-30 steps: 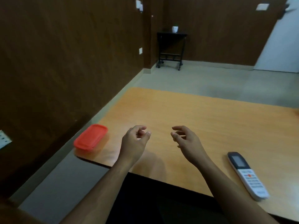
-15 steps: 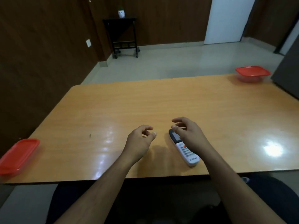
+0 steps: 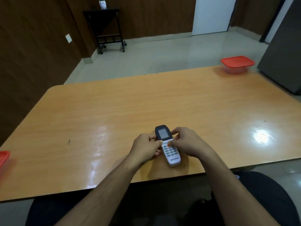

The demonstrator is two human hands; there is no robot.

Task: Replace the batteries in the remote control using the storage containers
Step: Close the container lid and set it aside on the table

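1 remote, 2 containers (red lids)

1. The table is glossy orange wood and fills the middle of the view, with a bright glare patch at 3 o'clock.
2. A dark speck lies on the tabletop at 9 o'clock.
3. A black stand on castors sits by the wall at 11 o'clock.
4. A small white pot sits on top of the stand.
5. A white door is at 1 o'clock.
6. A white wall plate is on the brown wall at 10 o'clock.
7. A grey cabinet stands at 2 o'clock, beside the table's far corner.
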